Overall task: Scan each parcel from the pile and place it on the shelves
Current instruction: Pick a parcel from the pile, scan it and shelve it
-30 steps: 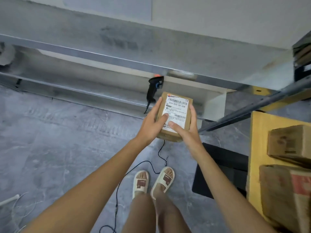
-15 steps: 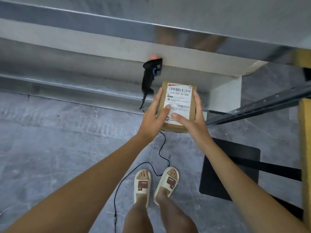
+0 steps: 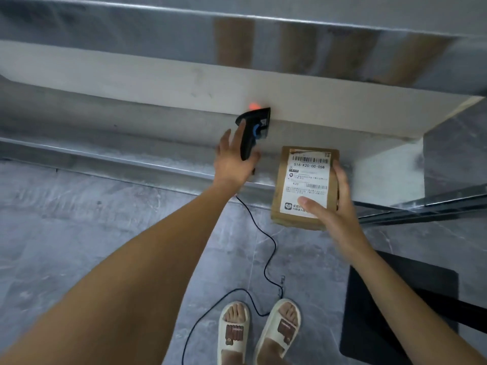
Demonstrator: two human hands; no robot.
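Reaching toward the scanner [image 3: 252, 133], the left hand [image 3: 233, 159] is spread open, fingers apart around the black handle but not yet closed on it; whether the palm already touches the grip I cannot tell. The scanner rests against the pale edge of the bench [image 3: 158, 83], its head up beside a small red glow. A clumsy grab could, I judge, knock it off that edge, since nothing seems to hold it there but its own lean. Its cable [image 3: 266, 259] runs down from below the left hand and loops across the floor [image 3: 66, 233] just ahead of the feet [image 3: 259, 330], so a quick pull or a step forward could snag it and jerk the scanner away.

To the right of that hand, well apart from it, the parcel [image 3: 305, 188] sits in the right hand [image 3: 332, 206] alone, thumb pressed on the lower label and fingers wrapped round its right side. One-handed, a box this wide could tip or slip, and the thumb lies close to the lower barcode, which might spoil a read; the upper barcode is clear.

Room is tight above, where the bench edge overhangs both hands. A metal rail [image 3: 427, 206] runs off past the right hand and a dark mat [image 3: 395, 312] lies under the right forearm. Left of the left arm the floor is open.
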